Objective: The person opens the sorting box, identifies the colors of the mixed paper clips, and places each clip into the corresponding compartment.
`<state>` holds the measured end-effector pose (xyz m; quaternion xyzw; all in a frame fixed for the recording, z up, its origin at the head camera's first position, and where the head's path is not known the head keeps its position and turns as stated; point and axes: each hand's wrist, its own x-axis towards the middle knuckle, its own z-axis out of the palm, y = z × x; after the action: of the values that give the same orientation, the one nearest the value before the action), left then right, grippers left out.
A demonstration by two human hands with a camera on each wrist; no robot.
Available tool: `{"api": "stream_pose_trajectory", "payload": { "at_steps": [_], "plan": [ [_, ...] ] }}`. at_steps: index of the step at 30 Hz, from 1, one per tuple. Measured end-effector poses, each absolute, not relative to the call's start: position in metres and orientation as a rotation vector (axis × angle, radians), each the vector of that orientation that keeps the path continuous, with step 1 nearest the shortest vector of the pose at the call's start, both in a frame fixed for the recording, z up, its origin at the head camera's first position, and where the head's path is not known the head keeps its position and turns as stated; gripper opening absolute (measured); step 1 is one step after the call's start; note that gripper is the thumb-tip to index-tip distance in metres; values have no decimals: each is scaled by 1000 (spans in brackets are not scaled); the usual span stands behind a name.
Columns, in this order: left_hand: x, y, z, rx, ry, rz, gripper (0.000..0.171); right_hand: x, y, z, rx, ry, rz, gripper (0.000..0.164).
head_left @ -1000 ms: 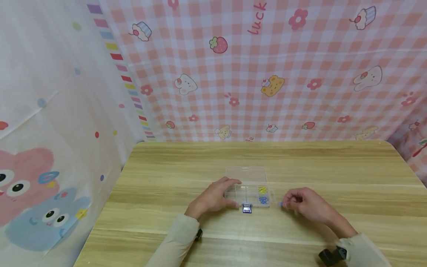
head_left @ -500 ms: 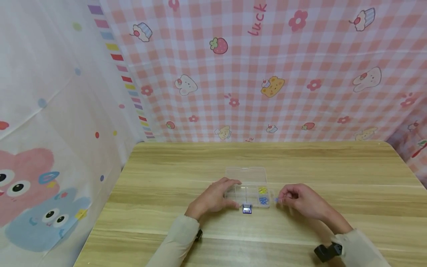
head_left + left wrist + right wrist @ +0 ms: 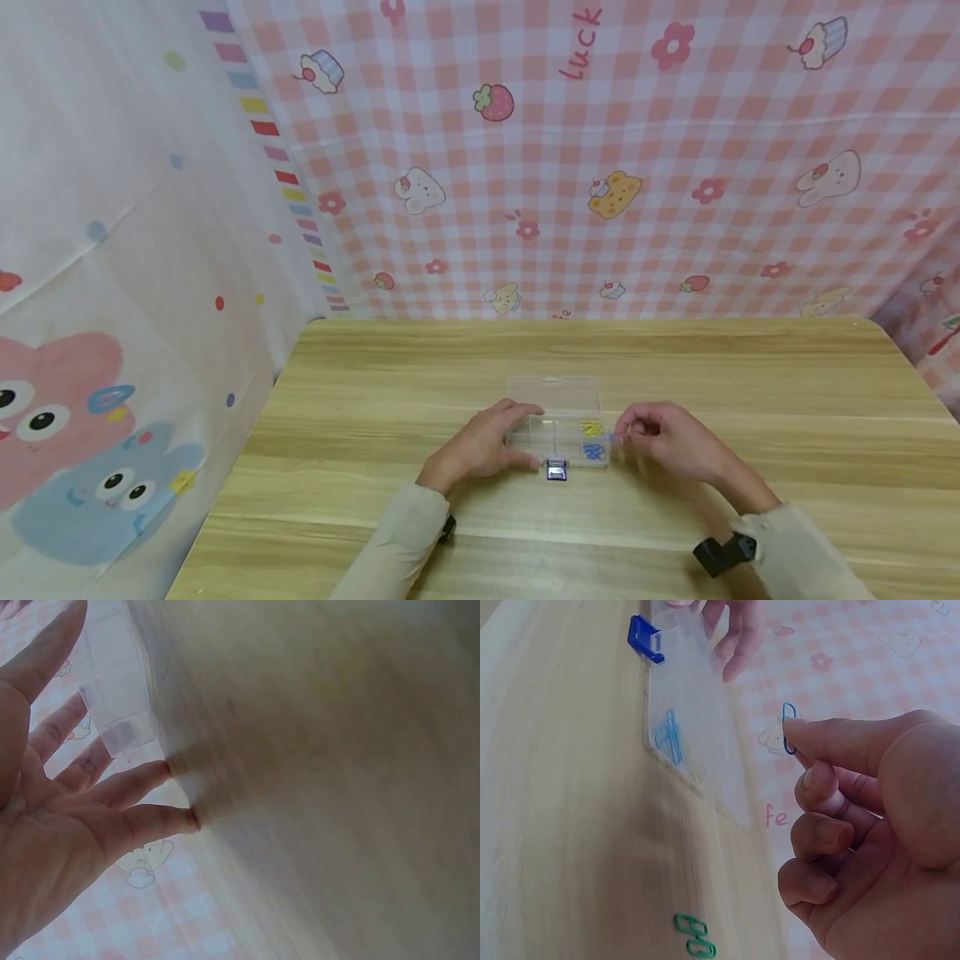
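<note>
A clear plastic compartment box (image 3: 566, 450) lies on the table, its lid (image 3: 555, 394) tipped back away from me. My left hand (image 3: 480, 443) holds the box's left end, thumb at the near side and fingers at the far side. Between thumb and forefinger, my right hand (image 3: 667, 442) pinches a blue paper clip (image 3: 788, 739) close to the box's right edge. Yellow paper clips (image 3: 591, 428) fill the far right compartment. Several blue paper clips (image 3: 594, 452) lie in the near right one. A dark blue latch (image 3: 645, 641) hangs from the box's front.
Green paper clips (image 3: 694, 934) show low in the right wrist view, on the wood-grain table (image 3: 420, 358). A pink checked cloth (image 3: 555, 183) hangs behind the table; a white patterned cloth (image 3: 150, 275) hangs on the left.
My right hand has moved left and a little farther from me, bringing the pinched blue paper clip up to the box's right edge. My left hand and the box have stayed in place.
</note>
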<state>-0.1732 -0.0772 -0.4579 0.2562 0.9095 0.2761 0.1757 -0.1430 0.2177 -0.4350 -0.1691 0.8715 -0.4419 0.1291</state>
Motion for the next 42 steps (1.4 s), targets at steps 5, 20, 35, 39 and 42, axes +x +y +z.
{"api": "stream_pose_trajectory", "payload": {
  "at_steps": [5,20,35,39,42],
  "plan": [
    [-173,-77,-457,728,2576,783,71,-145,213,-434,-525,2518,-1324,9],
    [-173,-77,-456,721,2571,792,70,-148,205,-436,-549,2489,-1327,9],
    [-173,-77,-458,707,2565,804,69,-150,201,-440,-566,2491,-1313,14],
    [-173,-77,-458,707,2563,806,69,-149,202,-441,-544,2482,-1296,10],
    [-174,-77,-458,714,2567,800,69,-148,205,-441,-517,2494,-1283,6]
  ]
}}
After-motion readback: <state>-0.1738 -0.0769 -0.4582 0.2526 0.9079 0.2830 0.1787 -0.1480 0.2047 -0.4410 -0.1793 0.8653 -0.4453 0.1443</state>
